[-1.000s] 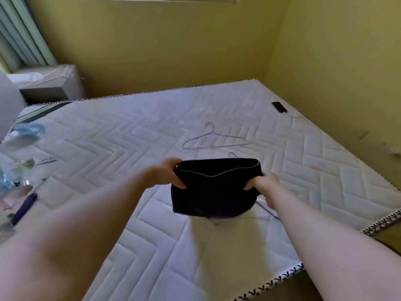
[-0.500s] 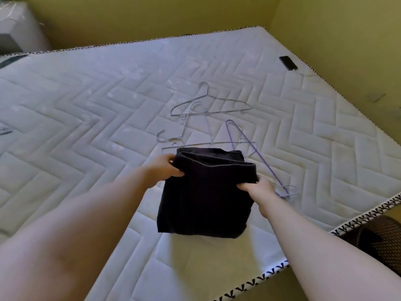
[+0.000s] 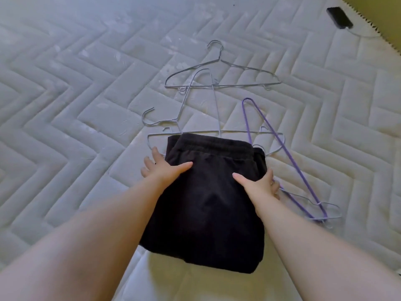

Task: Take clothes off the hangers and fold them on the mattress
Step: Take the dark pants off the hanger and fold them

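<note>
The folded black garment (image 3: 208, 203) lies flat on the mattress (image 3: 76, 94) near its front edge, waistband turned away from me. My left hand (image 3: 165, 170) is relaxed, its thumb lying on the cloth and its fingers splayed just off the left edge. My right hand (image 3: 258, 185) pinches the right edge, with the thumb on top and the fingers curled down the side. I judge I hold it this way to square the sides and press the fold flat. Its far edge overlaps one of the bare grey wire hangers (image 3: 221, 85), which lie crossed just beyond. A purple hanger (image 3: 289, 157) runs along the right, close to my right fingers. No basket or box shows, so everything rests on the mattress itself. A phone (image 3: 339, 18) on its cable (image 3: 364, 35) sits well apart at the far right corner.
</note>
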